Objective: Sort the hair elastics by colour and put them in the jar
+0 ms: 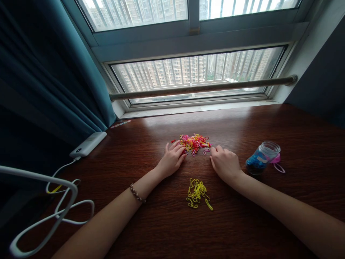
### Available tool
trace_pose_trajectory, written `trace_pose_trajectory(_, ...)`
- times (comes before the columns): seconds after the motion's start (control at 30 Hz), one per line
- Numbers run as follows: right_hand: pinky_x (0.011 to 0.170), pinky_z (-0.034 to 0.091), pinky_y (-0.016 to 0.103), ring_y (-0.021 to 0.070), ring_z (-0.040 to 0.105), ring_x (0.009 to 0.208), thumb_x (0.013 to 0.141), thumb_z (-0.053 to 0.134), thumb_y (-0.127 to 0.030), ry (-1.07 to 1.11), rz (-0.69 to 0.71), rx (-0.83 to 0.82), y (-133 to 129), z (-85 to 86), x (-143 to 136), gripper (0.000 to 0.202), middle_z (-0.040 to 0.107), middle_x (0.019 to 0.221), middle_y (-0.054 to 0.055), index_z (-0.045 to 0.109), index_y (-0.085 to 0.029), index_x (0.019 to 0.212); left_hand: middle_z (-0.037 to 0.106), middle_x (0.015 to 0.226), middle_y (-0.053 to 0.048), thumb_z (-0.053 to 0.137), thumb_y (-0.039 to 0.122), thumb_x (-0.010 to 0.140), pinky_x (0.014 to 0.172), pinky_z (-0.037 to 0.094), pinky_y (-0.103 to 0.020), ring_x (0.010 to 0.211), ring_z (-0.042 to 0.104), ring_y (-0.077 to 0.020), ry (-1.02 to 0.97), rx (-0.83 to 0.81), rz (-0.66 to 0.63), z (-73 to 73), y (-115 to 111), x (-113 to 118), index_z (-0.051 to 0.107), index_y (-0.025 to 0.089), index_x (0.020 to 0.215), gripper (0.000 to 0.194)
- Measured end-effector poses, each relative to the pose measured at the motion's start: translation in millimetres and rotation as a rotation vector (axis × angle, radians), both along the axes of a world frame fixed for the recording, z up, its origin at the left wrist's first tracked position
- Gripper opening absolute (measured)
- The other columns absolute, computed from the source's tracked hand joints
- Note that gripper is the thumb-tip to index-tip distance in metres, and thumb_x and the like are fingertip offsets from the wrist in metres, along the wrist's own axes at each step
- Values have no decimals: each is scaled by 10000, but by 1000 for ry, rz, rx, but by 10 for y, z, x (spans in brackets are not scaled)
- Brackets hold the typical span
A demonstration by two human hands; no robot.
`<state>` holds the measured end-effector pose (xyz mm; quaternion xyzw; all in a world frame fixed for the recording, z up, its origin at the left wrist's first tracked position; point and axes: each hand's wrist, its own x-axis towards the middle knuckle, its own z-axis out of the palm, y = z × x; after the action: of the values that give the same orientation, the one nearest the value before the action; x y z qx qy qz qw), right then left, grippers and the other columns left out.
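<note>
A loose pile of small rubber bands (194,144) in red, pink, orange and yellow lies on the brown wooden table. At the pile's left edge, my left hand (171,158) rests with its fingers apart, their tips touching the nearest bands. My right hand (225,163) is on the other side, fingers curled together beside a few pink bands; whatever its fingertips hold, if anything, is hidden. Nearer to me, between my forearms, sits a separate heap of yellow rubber bands (198,193).
Right of my right hand a clear jar (257,158) with blue contents leans tilted, a pink piece with a loop (279,165) beside it. A white power bank (88,144) with a white cable (60,212) is at the left. Behind the table are a curtain (88,90) and a window rail (202,89).
</note>
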<state>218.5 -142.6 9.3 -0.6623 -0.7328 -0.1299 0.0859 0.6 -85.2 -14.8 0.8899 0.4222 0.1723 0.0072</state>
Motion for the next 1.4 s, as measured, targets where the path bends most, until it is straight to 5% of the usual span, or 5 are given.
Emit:
trace_pose_trajectory(0.23,578,383,282,219,560,712,739,451,-55,121,98,-30,121,-127,90,197,579,797,117,557,-145,878,543,1192,-84,383,284,886,1023,146,-550,1241,337,-237,-46,27,-32,-11,7,-2,519,211,1139,297)
trace_pose_trajectory(0.53,684,451,277,144,552,703,792,456,-154,990,424,84,160,-182,21,148,580,800,43,526,-168,922,534,1190,-96,391,262,881,1027,201,-486,1215,373,-220,-98,36,-27,-27,26,-13,522,180,1113,278)
trace_pose_trajectory(0.83,557,434,202,96,526,590,758,512,-160,815,992,-227,-147,16,-80,143,591,716,18,613,-176,858,516,1227,-91,391,257,875,1036,161,-525,1266,302,-242,-60,-15,-82,-6,5,-3,521,178,1117,286)
trace_pose_trajectory(1.1,921,372,408,235,482,1045,820,461,-221,621,364,202,257,-228,127,261,605,1040,109,598,-175,1037,527,1165,-107,421,251,860,1026,237,-506,1203,376,-246,-114,43,-84,-13,29,-9,541,172,1096,276)
trace_pose_trajectory(1.4,967,324,447,241,404,1156,842,389,-195,510,297,77,406,-440,229,319,589,1130,84,589,-171,1090,579,1054,-108,431,192,854,923,429,-376,1021,527,-202,-352,71,-47,-62,71,-49,578,138,988,207)
